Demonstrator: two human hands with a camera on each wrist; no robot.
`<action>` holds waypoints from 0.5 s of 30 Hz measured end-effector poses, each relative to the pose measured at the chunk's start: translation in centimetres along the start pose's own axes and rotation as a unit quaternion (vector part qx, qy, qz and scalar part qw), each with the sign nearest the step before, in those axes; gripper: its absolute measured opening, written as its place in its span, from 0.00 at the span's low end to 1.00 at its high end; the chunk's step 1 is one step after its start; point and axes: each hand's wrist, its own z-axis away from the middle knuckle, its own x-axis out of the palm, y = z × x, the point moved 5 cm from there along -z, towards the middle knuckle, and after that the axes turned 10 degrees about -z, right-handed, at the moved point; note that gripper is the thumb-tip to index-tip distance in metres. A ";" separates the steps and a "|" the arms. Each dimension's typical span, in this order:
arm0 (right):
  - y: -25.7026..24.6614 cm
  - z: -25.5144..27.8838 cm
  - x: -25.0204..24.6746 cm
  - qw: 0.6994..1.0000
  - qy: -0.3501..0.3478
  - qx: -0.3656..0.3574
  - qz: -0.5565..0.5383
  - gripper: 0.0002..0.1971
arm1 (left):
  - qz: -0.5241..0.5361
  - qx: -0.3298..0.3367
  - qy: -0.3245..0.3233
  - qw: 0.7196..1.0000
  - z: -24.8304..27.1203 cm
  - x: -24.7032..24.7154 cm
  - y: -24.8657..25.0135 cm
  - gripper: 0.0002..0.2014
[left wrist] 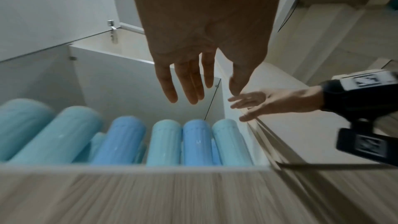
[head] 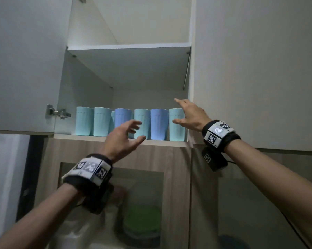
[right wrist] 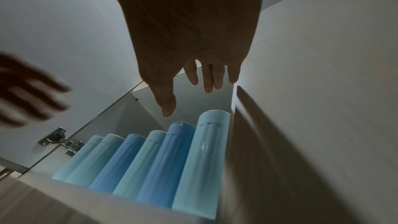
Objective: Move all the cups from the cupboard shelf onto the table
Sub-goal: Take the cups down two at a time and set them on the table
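Several tall teal and blue cups stand in a row on the cupboard shelf [head: 65,136], with a few more half hidden behind them. My right hand [head: 175,110] is open with its fingers spread at the rightmost teal cup [head: 176,133], the thumb in front of it; whether it touches is unclear. In the right wrist view, this hand [right wrist: 188,101] hovers above that cup [right wrist: 200,168]. My left hand [head: 142,130] is open just in front of a middle teal cup [head: 144,115] and holds nothing. The left wrist view shows its straight fingers [left wrist: 172,91] above the row.
The cupboard door [head: 22,69] stands open at the left on a metal hinge [head: 57,113]. An upper shelf [head: 128,46] sits above the cups, and a shut door [head: 259,69] is at the right. Below, a glass-front cabinet holds green plates [head: 142,218].
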 end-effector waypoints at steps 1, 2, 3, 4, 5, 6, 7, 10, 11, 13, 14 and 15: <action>0.2 -0.7 0.1 1.000 -0.004 -0.003 0.003 0.42 | -0.007 0.002 0.017 1.000 -2.7 0.2 0.9 0.23; 0.4 -1.4 0.2 1.000 -0.006 -0.007 0.005 0.42 | -0.013 0.006 0.024 1.000 -4.9 0.7 1.3 0.23; 0.5 -2.1 0.5 1.000 -0.009 -0.007 0.006 0.41 | -0.027 0.023 0.027 0.999 -6.8 1.1 1.9 0.24; 0.6 -2.6 0.9 1.000 -0.014 -0.007 0.006 0.42 | -0.045 0.036 0.026 0.998 -8.6 1.5 2.5 0.25; 0.9 -3.2 1.4 1.000 -0.019 -0.005 0.007 0.42 | -0.066 0.047 0.021 0.996 -10.1 2.0 3.0 0.27; 1.0 -3.5 1.7 1.000 -0.022 -0.003 0.011 0.43 | -0.087 0.055 0.014 0.995 -11.4 2.6 3.3 0.29; 1.2 -3.9 2.1 0.999 -0.023 -0.005 0.022 0.43 | -0.115 0.061 0.001 0.992 -12.5 3.2 3.6 0.30; 1.4 -4.5 2.7 0.997 -0.017 -0.016 0.076 0.43 | -0.185 0.067 -0.046 0.979 -14.8 5.3 3.2 0.33; 1.3 -4.5 2.8 0.995 -0.015 -0.018 0.095 0.43 | -0.199 0.067 -0.062 0.976 -15.4 6.0 3.0 0.34; 1.1 -4.5 3.0 0.991 -0.016 -0.016 0.129 0.42 | -0.217 0.059 -0.091 0.970 -16.2 7.0 2.5 0.35; 1.1 -4.4 3.1 0.990 -0.021 -0.011 0.138 0.40 | -0.218 0.056 -0.099 0.969 -16.3 7.4 2.3 0.34; 1.1 -4.3 3.2 0.990 -0.026 -0.005 0.138 0.39 | -0.215 0.058 -0.100 0.970 -16.3 7.5 2.1 0.33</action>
